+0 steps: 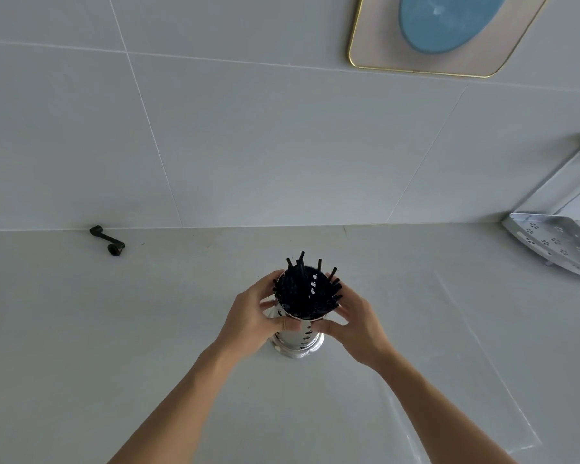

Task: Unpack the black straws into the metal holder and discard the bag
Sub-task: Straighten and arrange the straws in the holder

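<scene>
Both the left hand [253, 313] and right hand [354, 316] curl round the perforated metal holder [298, 333] on the counter [114, 329]; black straws [307, 289] splay loosely, so a nudge might spill them; bag seemingly unseen

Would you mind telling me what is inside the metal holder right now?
The metal holder is packed with black straws, tips fanning above its rim. Their lower ends and the holder's bottom are hidden. The left hand and right hand grip its sides.
</scene>
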